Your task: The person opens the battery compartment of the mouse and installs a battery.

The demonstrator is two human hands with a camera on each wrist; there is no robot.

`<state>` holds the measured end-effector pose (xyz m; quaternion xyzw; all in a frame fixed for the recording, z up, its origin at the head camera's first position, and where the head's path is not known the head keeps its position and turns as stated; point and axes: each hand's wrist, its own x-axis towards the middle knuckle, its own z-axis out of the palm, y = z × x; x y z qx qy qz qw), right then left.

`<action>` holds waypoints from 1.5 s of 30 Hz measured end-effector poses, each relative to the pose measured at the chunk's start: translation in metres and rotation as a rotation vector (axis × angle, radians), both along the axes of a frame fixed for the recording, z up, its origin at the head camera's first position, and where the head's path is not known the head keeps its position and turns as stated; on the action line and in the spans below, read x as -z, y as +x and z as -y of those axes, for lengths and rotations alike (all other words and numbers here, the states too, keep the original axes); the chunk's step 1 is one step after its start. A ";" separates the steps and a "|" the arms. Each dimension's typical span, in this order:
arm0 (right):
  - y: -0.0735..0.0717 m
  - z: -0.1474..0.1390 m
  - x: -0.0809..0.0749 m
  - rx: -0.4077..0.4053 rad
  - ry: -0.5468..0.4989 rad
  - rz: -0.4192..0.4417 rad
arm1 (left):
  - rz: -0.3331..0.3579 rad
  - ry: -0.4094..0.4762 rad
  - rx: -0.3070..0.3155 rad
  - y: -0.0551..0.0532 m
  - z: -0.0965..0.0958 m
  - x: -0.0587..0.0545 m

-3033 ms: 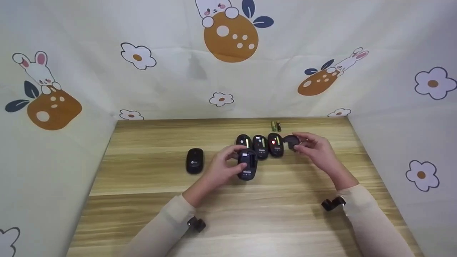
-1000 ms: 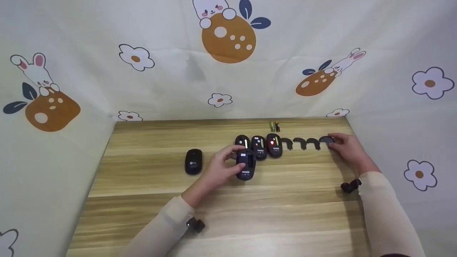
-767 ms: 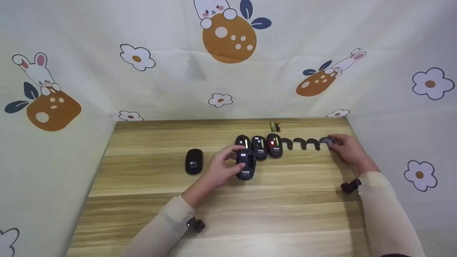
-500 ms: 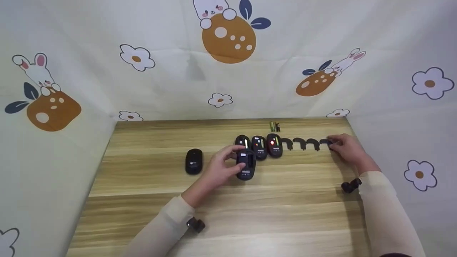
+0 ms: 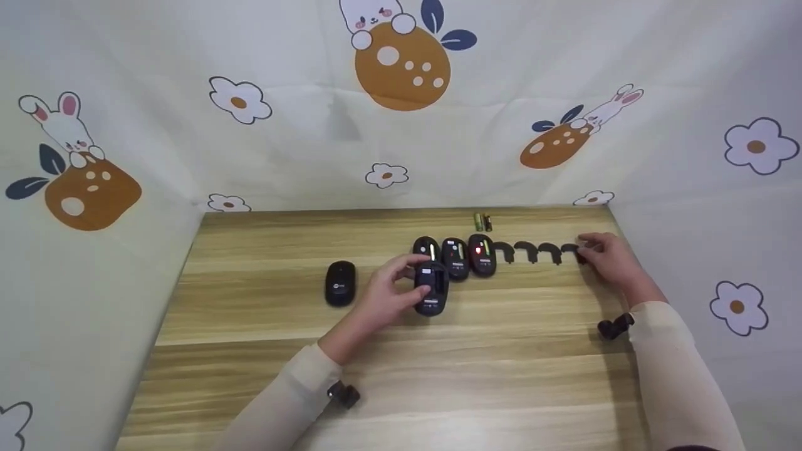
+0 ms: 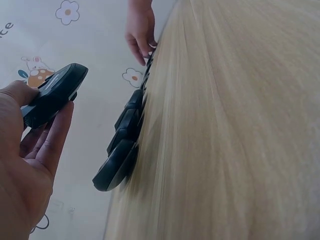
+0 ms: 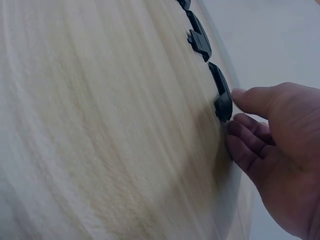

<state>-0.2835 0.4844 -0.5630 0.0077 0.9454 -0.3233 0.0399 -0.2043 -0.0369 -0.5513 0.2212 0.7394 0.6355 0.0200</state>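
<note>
Soft, muted light is falling over the tabletop (image 5: 401, 351) in the head view, whitening into a pale glare toward the bottom of the frame. The right sleeve (image 5: 670, 369) is casting a dim shadow alongside. A red light (image 5: 478, 250) is glowing on one mouse (image 5: 483, 257), whose print is blurring (too soft to read). In the right wrist view, the right hand (image 7: 287, 150) is throwing a broad, soft-edged shadow, and the tabletop's edge is bowing with lens distortion.

The right hand (image 5: 613, 260) has laid black covers (image 5: 527, 247) in a row.
</note>
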 end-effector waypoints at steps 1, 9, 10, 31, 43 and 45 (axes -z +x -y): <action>0.000 0.002 0.000 0.028 -0.005 -0.006 | 0.000 -0.003 0.000 0.000 0.000 0.000; -0.006 0.034 0.003 0.110 -0.151 -0.147 | -0.022 -0.034 -0.013 -0.001 0.002 0.001; -0.007 0.040 0.003 0.111 -0.187 -0.144 | -0.021 -0.032 -0.013 -0.001 0.002 0.001; -0.050 0.129 -0.005 -0.133 -0.202 -0.115 | 0.037 -0.017 -0.019 0.001 0.004 -0.003; -0.067 0.149 0.001 -0.245 -0.114 -0.117 | 0.010 -0.001 -0.011 0.001 0.003 -0.003; -0.070 0.152 0.003 -0.258 -0.105 -0.109 | 0.013 0.000 -0.010 0.001 0.003 -0.002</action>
